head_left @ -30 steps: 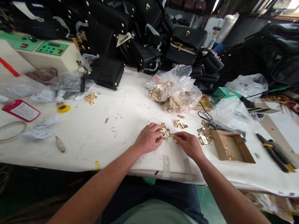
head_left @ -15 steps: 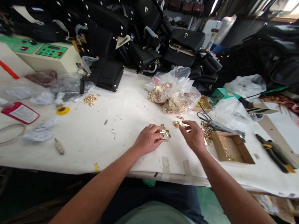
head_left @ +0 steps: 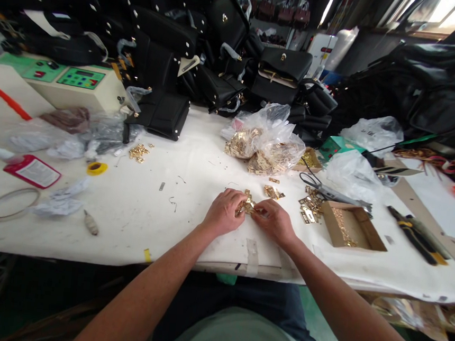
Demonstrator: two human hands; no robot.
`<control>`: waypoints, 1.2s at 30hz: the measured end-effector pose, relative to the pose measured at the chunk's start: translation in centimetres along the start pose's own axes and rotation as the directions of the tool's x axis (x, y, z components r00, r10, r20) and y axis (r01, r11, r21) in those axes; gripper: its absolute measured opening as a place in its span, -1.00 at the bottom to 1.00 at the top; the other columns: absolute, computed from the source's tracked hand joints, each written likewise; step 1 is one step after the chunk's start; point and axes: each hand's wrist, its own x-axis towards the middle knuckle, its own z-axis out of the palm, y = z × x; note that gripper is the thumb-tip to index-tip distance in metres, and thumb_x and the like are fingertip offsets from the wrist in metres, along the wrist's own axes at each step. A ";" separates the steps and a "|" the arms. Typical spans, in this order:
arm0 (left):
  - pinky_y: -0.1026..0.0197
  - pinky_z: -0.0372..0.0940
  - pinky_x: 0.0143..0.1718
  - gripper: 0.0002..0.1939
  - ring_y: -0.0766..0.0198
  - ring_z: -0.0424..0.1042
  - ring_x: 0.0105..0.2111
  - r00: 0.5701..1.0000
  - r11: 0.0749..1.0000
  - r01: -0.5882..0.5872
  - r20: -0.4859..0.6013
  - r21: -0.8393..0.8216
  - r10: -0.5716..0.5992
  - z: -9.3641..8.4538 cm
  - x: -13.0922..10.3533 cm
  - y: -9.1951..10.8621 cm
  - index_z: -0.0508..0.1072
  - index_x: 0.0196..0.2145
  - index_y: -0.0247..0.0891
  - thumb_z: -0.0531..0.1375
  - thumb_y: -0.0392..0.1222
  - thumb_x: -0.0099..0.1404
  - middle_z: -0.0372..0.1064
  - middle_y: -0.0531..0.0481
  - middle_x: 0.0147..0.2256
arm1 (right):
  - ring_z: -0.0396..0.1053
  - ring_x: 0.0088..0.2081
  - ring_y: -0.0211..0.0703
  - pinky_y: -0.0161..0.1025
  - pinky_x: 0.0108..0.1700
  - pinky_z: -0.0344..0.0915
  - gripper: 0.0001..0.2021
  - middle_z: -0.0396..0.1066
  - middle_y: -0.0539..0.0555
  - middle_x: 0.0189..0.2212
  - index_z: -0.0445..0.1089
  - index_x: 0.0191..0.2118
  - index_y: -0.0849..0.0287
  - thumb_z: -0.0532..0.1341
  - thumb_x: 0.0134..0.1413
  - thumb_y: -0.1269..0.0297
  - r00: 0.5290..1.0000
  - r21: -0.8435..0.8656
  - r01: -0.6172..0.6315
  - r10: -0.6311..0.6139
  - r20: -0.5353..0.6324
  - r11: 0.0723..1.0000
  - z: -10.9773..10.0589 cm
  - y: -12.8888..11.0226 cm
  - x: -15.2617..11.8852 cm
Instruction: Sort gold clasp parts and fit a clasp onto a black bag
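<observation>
My left hand (head_left: 225, 213) is closed at the left side of a small cluster of gold metal bag fittings (head_left: 249, 200), its curled fingers gripping a piece. From the right, my right hand (head_left: 275, 222) pinches at the same cluster, fingertips close to the left hand's. The fingers partly hide the exact piece in each hand. Just beyond the right hand lies a small pile of gold plates (head_left: 274, 192). More flat gold plates with cut-outs (head_left: 310, 207) are scattered further right, beside an open cardboard box (head_left: 370, 241) that has tiny gold parts along its left side.
Clear plastic bags of gold fittings (head_left: 274, 158) stand behind the hands. Black handbags (head_left: 158, 114) crowd the back. Pliers (head_left: 417, 235) lie right. At left are small gold parts (head_left: 139, 152), yellow tape (head_left: 96, 168), a red-labelled bottle (head_left: 38, 171) and a control box (head_left: 83, 86).
My right hand has moved left and toward me, from the small gold pile to the cluster at my left hand, and its fingers have closed. My left hand stays in about the same place.
</observation>
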 end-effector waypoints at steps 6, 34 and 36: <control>0.00 0.29 0.06 -0.48 0.06 0.32 0.01 0.996 0.996 0.087 -0.037 0.034 -0.085 0.1 -0.1 -0.1 0.32 0.09 -0.23 0.25 -0.31 0.15 0.41 -0.08 -0.04 | 0.36 -0.28 -0.21 -0.26 -0.19 0.30 -0.65 0.42 0.02 -0.25 0.44 0.01 0.12 0.30 0.06 0.32 0.997 0.049 -0.050 0.053 -0.058 0.998 0.7 -0.4 -0.6; 0.01 0.29 -0.03 -0.68 0.09 0.37 -0.06 0.994 0.992 0.101 -0.046 0.077 -0.097 0.2 -0.2 -0.4 0.42 -0.06 -0.20 0.24 -0.32 0.21 0.46 -0.03 -0.13 | 0.38 -0.24 -0.18 -0.26 -0.20 0.20 -0.79 0.47 0.03 -0.28 0.52 -0.12 0.12 0.30 0.22 0.13 0.990 -0.216 0.134 -0.140 -0.017 0.967 0.0 -0.9 -1.7; 0.01 0.29 -0.03 -0.69 0.10 0.36 -0.06 0.994 0.992 0.103 -0.042 0.075 -0.100 0.2 -0.2 -0.4 0.42 -0.06 -0.19 0.23 -0.32 0.22 0.46 -0.04 -0.13 | 0.38 -0.28 -0.20 -0.25 -0.23 0.18 -0.85 0.46 0.01 -0.31 0.53 -0.17 0.12 0.29 0.20 0.20 0.995 -0.231 0.081 -0.093 -0.042 0.970 0.2 -1.3 -1.6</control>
